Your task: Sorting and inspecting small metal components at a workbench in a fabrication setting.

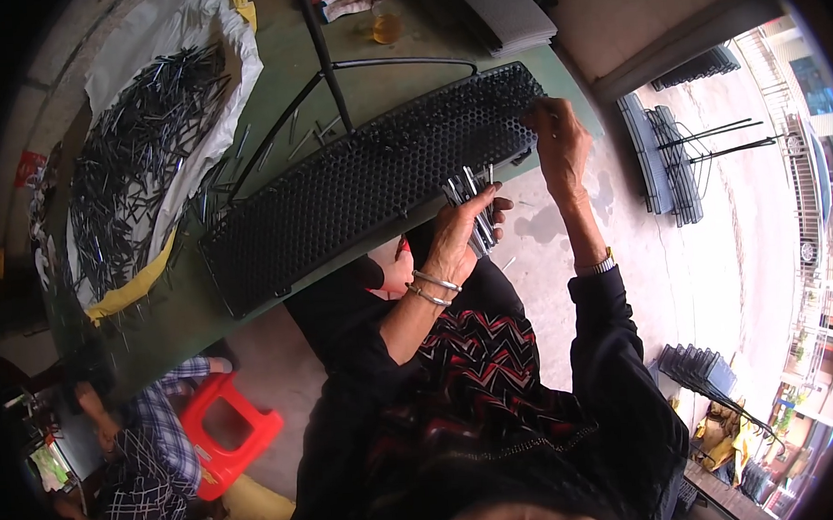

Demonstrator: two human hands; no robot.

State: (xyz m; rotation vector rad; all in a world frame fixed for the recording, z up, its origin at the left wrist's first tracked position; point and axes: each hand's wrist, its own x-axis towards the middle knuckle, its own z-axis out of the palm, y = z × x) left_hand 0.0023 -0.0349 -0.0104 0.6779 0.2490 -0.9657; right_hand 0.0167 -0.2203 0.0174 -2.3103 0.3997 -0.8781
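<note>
My left hand [456,228] is closed around a bunch of short silvery metal rods [482,235], just off the near edge of a long black perforated panel [310,209]. Close-set round holes cover the panel, which lies slantwise on the green table. Along its far side and right end, many small dark tips stand up from the holes. At the right end, my right hand [562,144] is held with its fingers pinched together. Whatever is between those fingertips is too small to make out.
A white sack [241,76] at the left spreads open under a heap of dark metal rods [146,133]. A black metal frame [328,72] rises behind the panel, near a cup of amber liquid [386,26]. A person in checked clothes [153,453] sits lower left, beside a red stool [265,428].
</note>
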